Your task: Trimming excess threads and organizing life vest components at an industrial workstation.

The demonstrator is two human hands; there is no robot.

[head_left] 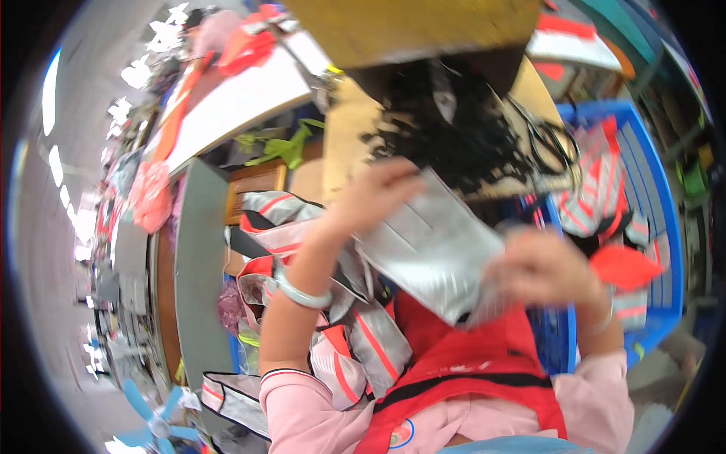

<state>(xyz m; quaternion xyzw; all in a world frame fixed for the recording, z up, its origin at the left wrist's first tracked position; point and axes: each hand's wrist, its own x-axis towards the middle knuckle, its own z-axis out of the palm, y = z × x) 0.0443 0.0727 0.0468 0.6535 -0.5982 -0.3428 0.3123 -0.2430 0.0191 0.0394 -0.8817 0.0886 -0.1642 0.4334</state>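
Observation:
A shiny silver-grey fabric panel (pixel 435 238) hangs slanted between my hands, above the red apron (pixel 469 344) on my lap. It has a small dark spot near its lower corner. My left hand (pixel 374 198) holds the panel's upper left edge, fingers curled over it. At its lower right end, my right hand (pixel 541 265) grips a crumpled part; motion blurs these fingers. Just beyond the panel, a heap of black scraps (pixel 454 129) covers much of a wooden work table (pixel 352 125).
A worn yellow-brown box-like machine part (pixel 416 30) overhangs the scraps. To the left hang grey, white and orange-striped sewn pieces (pixel 378 344). At the right, a blue plastic crate (pixel 665 227) holds similar striped pieces. Dark cables (pixel 552 144) loop over the table's right edge.

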